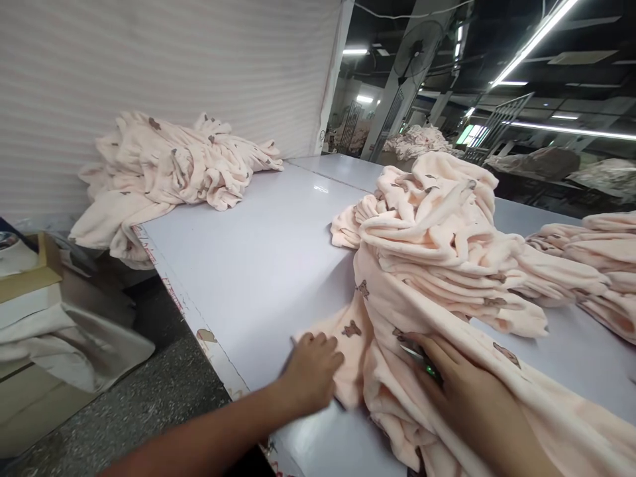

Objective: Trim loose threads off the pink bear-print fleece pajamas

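A pale pink fleece piece with brown bear prints (392, 298) drapes from a heap down the near side of the table. My left hand (313, 371) is closed on the edge of a flap of this fleece, just above the tabletop. Against the same cloth, my right hand (462, 384) is curled around a small metal tool with a green part (422, 356); most of it is hidden by the fingers and its kind is unclear. Folds of fleece hang between the two hands and run off below the right arm.
A crumpled heap of similar fleece (173, 162) lies at the table's far left corner, partly over the edge. More fleece (596, 258) is stacked at the right. The white table (238, 265) borders a floor gap with boxes (30, 384) at left. A pale curtain (199, 59) hangs behind.
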`<state>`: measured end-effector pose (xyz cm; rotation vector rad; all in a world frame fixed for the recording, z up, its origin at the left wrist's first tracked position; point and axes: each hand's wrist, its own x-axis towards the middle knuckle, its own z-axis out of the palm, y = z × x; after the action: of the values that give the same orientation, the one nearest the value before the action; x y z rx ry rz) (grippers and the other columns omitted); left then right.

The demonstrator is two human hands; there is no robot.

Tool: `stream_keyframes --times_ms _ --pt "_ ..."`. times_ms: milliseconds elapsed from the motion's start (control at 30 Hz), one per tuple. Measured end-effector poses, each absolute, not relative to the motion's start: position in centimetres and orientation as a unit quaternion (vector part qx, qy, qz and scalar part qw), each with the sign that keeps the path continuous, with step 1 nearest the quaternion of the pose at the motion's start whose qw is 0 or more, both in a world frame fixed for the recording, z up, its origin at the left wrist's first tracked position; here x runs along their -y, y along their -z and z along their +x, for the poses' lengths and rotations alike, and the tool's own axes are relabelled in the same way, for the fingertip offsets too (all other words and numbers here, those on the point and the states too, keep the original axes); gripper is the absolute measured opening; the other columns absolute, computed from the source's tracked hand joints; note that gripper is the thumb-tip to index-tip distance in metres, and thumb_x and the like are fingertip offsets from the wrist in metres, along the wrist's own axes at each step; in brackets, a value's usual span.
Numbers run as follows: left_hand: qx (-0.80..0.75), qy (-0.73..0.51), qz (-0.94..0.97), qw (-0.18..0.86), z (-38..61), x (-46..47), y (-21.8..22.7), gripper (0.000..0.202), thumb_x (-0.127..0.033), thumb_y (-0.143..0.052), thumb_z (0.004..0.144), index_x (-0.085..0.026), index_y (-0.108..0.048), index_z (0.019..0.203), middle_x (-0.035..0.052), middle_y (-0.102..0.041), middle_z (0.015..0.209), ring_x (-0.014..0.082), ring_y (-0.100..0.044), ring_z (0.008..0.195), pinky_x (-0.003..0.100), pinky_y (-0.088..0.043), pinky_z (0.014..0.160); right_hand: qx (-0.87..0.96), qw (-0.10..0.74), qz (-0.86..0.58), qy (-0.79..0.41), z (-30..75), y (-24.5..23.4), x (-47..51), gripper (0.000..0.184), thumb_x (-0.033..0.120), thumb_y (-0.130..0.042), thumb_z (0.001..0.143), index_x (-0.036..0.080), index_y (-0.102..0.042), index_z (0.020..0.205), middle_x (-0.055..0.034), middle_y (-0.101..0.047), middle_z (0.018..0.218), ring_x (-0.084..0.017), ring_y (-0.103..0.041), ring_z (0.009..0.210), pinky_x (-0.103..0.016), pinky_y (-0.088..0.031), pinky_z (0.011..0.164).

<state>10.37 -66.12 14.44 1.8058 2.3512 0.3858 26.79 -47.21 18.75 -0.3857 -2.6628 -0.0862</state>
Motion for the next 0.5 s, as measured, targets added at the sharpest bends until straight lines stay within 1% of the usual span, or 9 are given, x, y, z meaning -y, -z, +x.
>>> stream_keyframes --times_ms 33,100,200,267,333,367,433,500 --pt "-0.794 -0.128 0.590 0.074 8.9 66.7 -14.6 0.022 -0.009 -0.047 0.066 -0.015 -0.056 0.085 0.0102 -0.055 0.098 0.0262 -0.046 0.091 0.042 -0.038 0.080 0.965 0.219 -0.143 0.036 27.3 -18.7 46.7 0.027 0.036 -0.043 0.086 0.024 -0.059 0.103 -0.0040 -0.069 0.095 -0.028 -0.067 0.079 -0.041 -0.051 0.068" --pt "-0.811 -0.127 0.568 0.069 6.2 67.8 -15.2 0.026 -0.003 -0.042 0.062 -0.015 -0.055 0.082 0.0105 -0.054 0.096 0.0254 -0.046 0.090 0.041 -0.037 0.080 0.966 0.213 -0.142 0.035 28.5 -18.5 45.8 0.026 0.042 -0.044 0.085 0.027 -0.059 0.101 -0.0024 -0.069 0.096 -0.027 -0.067 0.081 -0.041 -0.052 0.069" --pt "-0.806 -0.133 0.570 0.084 4.2 68.9 -16.1 0.029 -0.002 -0.044 0.060 -0.017 -0.054 0.082 0.0075 -0.053 0.096 0.0233 -0.047 0.089 0.038 -0.039 0.080 0.969 0.209 -0.131 0.029 29.9 -17.9 45.1 0.025 0.043 -0.044 0.086 0.030 -0.056 0.105 0.0004 -0.070 0.098 -0.022 -0.068 0.083 -0.035 -0.054 0.068" --pt "-0.790 -0.143 0.586 0.106 4.5 69.0 -16.9 0.024 -0.010 -0.050 0.062 -0.019 -0.056 0.083 0.0049 -0.054 0.096 0.0226 -0.048 0.090 0.037 -0.039 0.083 0.968 0.214 -0.126 0.032 30.3 -17.6 45.1 0.027 0.041 -0.044 0.087 0.029 -0.053 0.109 -0.0007 -0.070 0.099 -0.022 -0.068 0.083 -0.035 -0.055 0.068" --pt "-0.782 -0.163 0.591 0.112 6.0 68.6 -17.7 0.021 -0.020 -0.056 0.066 -0.020 -0.056 0.087 0.0052 -0.054 0.101 0.0243 -0.048 0.097 0.040 -0.037 0.089 0.969 0.215 -0.120 0.037 30.1 -17.6 45.5 0.028 0.039 -0.043 0.087 0.028 -0.052 0.110 -0.0016 -0.070 0.100 -0.022 -0.068 0.084 -0.034 -0.055 0.067" --pt "-0.781 -0.177 0.589 0.109 7.0 68.2 -18.0 0.023 -0.025 -0.056 0.069 -0.020 -0.056 0.091 0.0061 -0.054 0.104 0.0251 -0.047 0.101 0.041 -0.036 0.092 0.969 0.213 -0.117 0.038 30.0 -17.6 45.7 0.028 0.038 -0.044 0.087 0.028 -0.052 0.111 -0.0017 -0.070 0.101 -0.022 -0.068 0.084 -0.034 -0.055 0.066" --pt "-0.773 -0.204 0.592 0.102 9.4 67.2 -18.4 0.028 -0.030 -0.052 0.075 -0.019 -0.054 0.101 0.0072 -0.054 0.108 0.0245 -0.046 0.105 0.039 -0.036 0.094 0.971 0.208 -0.113 0.037 29.7 -17.8 46.0 0.027 0.038 -0.044 0.087 0.028 -0.052 0.111 -0.0015 -0.069 0.100 -0.022 -0.068 0.083 -0.033 -0.055 0.065" --pt "-0.746 -0.236 0.610 0.124 11.9 65.8 -18.1 0.040 -0.034 -0.052 0.076 -0.019 -0.049 0.113 0.0078 -0.055 0.109 0.0237 -0.049 0.102 0.036 -0.040 0.090 0.971 0.206 -0.113 0.033 29.5 -17.9 46.1 0.027 0.036 -0.044 0.087 0.027 -0.051 0.111 -0.0020 -0.069 0.100 -0.021 -0.068 0.083 -0.033 -0.055 0.066"
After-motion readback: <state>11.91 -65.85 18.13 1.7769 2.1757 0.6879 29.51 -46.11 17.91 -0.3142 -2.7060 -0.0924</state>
